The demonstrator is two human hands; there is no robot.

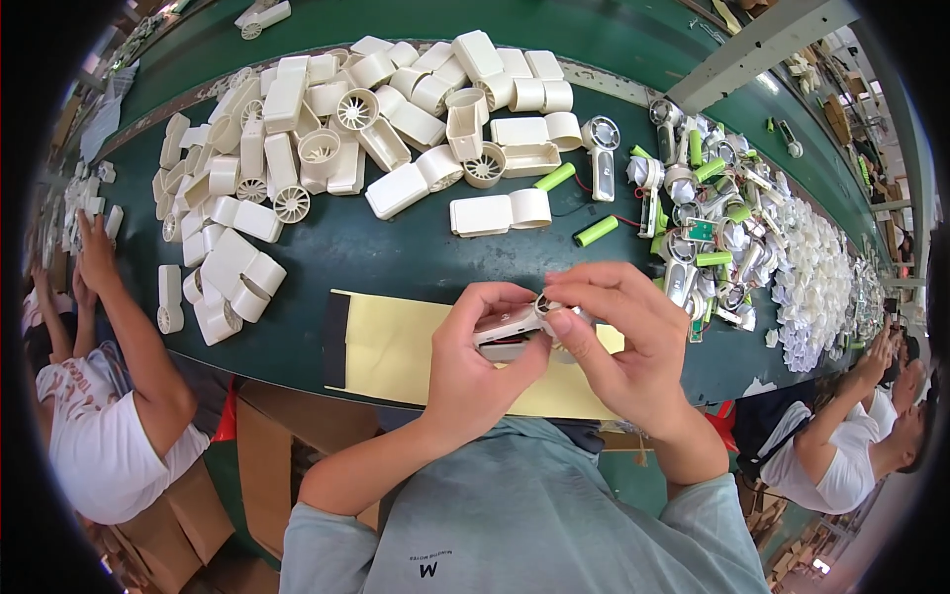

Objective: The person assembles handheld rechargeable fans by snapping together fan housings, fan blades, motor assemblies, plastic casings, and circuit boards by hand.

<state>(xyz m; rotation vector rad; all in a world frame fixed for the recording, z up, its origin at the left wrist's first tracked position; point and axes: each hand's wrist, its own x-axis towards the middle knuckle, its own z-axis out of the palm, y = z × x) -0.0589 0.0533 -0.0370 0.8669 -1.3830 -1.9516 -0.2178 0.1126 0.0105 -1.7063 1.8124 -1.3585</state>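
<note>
Over the yellow pad (384, 342), my left hand (463, 364) is closed round the white handle of a small handheld fan (507, 325). Its casing has a dark gap along the side, as if two halves are not fully together. My right hand (635, 342) is closed on the fan's round head, thumb and fingers pinching its rim. The fingers hide much of the head. Beyond the hands lie a lone white casing (480, 215) and two green cylindrical batteries, one (596, 232) nearer me and one (555, 177) farther off.
A big heap of white fan casings (287, 94) covers the table's far left and middle. To the right lie fan inner assemblies (681, 277) with green batteries and wires, then a mound of small translucent parts (816, 267). A metal post (757, 49) rises behind. People sit on both sides.
</note>
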